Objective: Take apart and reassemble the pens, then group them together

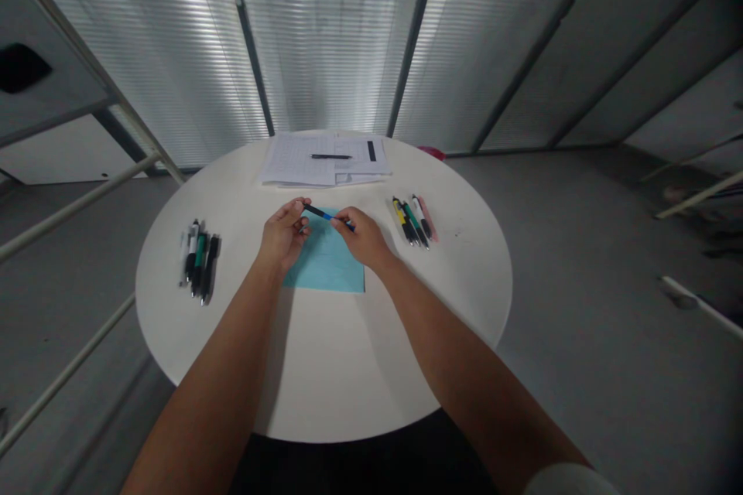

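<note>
I have one blue-and-black pen (317,211) between both hands, above the far edge of the blue sheet (328,267), slanting from ten o'clock to four. My left hand (282,237) pinches its dark end, other fingers loosely curled; my right hand (364,238) is closed round the blue end. On the worktop (342,371), pens (199,259) lie toward nine, more pens (412,221) at two, papers (302,161) at twelve. I judge this two-handed handling of the pen; any move from here calls for steady fingertips at both ends.
</note>
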Motion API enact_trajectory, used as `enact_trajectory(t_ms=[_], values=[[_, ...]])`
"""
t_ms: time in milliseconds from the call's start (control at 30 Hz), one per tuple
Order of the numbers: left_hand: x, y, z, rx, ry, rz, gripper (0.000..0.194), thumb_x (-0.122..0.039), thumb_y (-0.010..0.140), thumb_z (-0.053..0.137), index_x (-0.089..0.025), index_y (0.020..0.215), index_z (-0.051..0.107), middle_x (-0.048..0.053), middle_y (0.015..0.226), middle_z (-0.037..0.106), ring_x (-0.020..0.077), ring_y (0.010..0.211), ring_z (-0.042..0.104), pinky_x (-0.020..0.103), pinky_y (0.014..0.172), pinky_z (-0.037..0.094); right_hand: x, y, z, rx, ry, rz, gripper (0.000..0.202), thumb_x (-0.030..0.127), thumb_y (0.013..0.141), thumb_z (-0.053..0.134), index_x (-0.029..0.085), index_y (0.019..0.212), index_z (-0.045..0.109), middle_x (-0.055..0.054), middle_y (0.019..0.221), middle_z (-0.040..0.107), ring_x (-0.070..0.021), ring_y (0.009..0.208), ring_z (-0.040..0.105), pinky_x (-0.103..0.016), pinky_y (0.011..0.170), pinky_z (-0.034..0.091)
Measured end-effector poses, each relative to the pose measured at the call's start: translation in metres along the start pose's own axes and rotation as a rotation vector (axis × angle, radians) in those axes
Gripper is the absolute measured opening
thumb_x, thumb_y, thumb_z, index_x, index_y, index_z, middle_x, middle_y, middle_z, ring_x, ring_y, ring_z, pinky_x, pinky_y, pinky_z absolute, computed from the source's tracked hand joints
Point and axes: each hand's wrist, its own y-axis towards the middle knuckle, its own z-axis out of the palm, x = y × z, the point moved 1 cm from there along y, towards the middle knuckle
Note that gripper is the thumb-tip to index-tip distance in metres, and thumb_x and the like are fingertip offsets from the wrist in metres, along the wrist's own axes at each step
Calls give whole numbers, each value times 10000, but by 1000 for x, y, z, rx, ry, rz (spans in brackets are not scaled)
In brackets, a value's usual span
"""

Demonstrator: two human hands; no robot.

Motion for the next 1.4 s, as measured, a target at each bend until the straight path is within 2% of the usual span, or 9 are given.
enact_trajectory(t_ms=[167, 333, 467, 700, 833, 967, 1167, 1267, 1400], values=[[0, 1, -2, -4, 7, 18, 263, -280, 644, 831, -168, 845, 702, 34, 1025, 664, 32, 574, 482, 177, 481, 384, 1, 0, 1, 76, 92, 51, 300, 441, 929, 466, 213, 814, 624, 16, 698, 643, -115, 630, 552, -244, 620, 386], [1, 3, -1, -51, 72, 38, 267, -301, 621, 838, -183, 825, 712, 34, 927, 666, 59, 597, 514, 196, 492, 394, 0, 6, -2, -80, 571, 297, 299, 474, 768, 668, 220, 912, 607, 42, 579, 627, -94, 452, 456, -226, 481, 343], [6, 3, 0, -93, 213, 60, 252, -314, 614, 832, -184, 799, 722, 31, 823, 643, 82, 631, 532, 208, 528, 416, -4, 12, -13, -208, 1014, 482, 347, 544, 754, 641, 208, 835, 612, 9, 592, 638, -109, 477, 512, -231, 477, 379], [14, 1, 2, -1, 516, 146, 249, -331, 644, 801, -168, 823, 742, 36, 719, 642, 103, 579, 511, 243, 543, 402, -9, 13, -22, -162, 1521, 605, 517, 698, 837, 396, 220, 825, 594, -30, 737, 652, -193, 739, 638, -339, 644, 520], [17, -2, 6, 87, 689, 169, 195, -295, 653, 782, -154, 783, 744, 42, 676, 641, 115, 577, 497, 251, 548, 380, -5, 11, -25, -98, 1640, 581, 528, 717, 848, 343, 226, 746, 508, -46, 775, 636, -222, 821, 631, -398, 712, 527], [14, -2, 5, 152, 594, 138, 210, -217, 633, 748, -162, 836, 753, 53, 750, 663, 130, 636, 528, 251, 577, 392, -6, 10, -30, -143, 1680, 512, 508, 680, 878, 316, 230, 656, 393, 24, 585, 446, -155, 590, 507, -364, 668, 510], [4, 0, 1, -15, 165, 3, 216, -189, 583, 674, -144, 791, 705, 66, 793, 645, 110, 625, 539, 239, 564, 419, -16, 11, -32, -197, 1699, 500, 439, 544, 917, 305, 221, 628, 372, 61, 523, 297, -105, 449, 303, -274, 510, 405], [0, -1, 3, -22, 112, -33, 236, -184, 555, 675, -139, 786, 694, 59, 760, 631, 108, 614, 535, 238, 561, 428, -16, 12, -31, -192, 1714, 495, 442, 560, 912, 326, 218, 645, 409, 67, 517, 296, -97, 437, 299, -260, 482, 389], [-1, -3, 4, -23, 93, -42, 234, -179, 550, 670, -133, 779, 692, 51, 739, 624, 106, 604, 531, 239, 552, 427, -11, 14, -32, -268, 1652, 523, 474, 648, 862, 442, 214, 673, 444, 48, 570, 409, -82, 451, 366, -223, 421, 350]])
